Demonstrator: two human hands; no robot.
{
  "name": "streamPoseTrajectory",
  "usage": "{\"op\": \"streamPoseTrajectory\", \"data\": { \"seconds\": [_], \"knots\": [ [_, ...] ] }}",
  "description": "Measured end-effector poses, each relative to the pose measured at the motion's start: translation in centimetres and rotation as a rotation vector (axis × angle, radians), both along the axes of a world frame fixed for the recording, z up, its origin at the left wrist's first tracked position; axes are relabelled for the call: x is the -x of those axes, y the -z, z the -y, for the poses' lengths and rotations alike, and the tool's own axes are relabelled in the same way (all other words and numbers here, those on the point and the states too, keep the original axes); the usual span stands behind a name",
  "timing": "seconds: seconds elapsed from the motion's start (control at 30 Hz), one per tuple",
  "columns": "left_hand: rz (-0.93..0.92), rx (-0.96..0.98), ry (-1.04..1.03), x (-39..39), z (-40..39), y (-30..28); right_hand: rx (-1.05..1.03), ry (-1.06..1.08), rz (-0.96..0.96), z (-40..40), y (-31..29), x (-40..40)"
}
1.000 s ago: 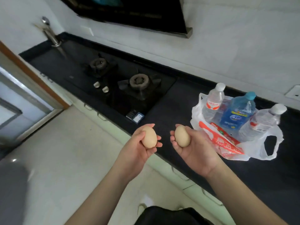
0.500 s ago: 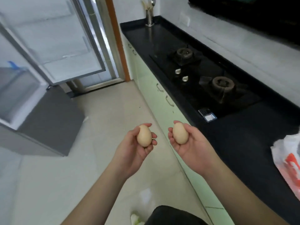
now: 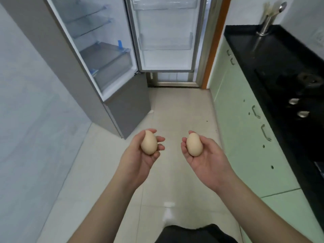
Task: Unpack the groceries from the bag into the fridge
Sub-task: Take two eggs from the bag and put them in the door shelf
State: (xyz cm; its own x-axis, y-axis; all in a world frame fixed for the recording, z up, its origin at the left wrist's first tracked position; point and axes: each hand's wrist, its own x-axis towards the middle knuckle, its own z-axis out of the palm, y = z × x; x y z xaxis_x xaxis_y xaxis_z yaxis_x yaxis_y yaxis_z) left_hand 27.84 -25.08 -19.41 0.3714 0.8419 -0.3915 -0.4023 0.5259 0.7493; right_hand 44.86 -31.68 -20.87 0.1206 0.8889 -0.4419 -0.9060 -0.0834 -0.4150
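Fridge (image 3: 122, 106) at 11 o'clock, upper door (image 3: 166, 35) swung open at 12, shelves bare. Black counter (image 3: 280, 58) w/ stove runs along 2–3 o'clock. Left hand (image 3: 140, 155) cups one egg (image 3: 149, 142) at center; right hand (image 3: 205, 158) cups second egg (image 3: 194, 145) just beside, approx. level, palms up, apart.

Two tan eggs (image 3: 149, 142) (image 3: 194, 145) held upright before the open fridge (image 3: 112, 55).

Matt, smooth-shelled eggs (image 3: 149, 142); brushed grey metal fridge (image 3: 122, 109) at eleven o'clock with clear glass shelves (image 3: 91, 23); glossy black tabletop (image 3: 273, 50) at two o'clock; glossy floor tiles (image 3: 175, 111).
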Motion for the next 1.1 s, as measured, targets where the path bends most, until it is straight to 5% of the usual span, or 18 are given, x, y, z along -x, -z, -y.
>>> {"op": "streamPoseTrajectory", "data": {
  "seconds": [0.47,1.1],
  "knots": [
    [-0.043,-0.044,-0.214,2.0,-8.1,0.3,-0.007,-0.361,0.110,-12.0,0.6,1.2],
    [-0.068,-0.083,-0.180,-4.8,-26.6,-0.6,-0.075,-0.385,0.175,-31.7,0.0,-5.5]
  ]
}}
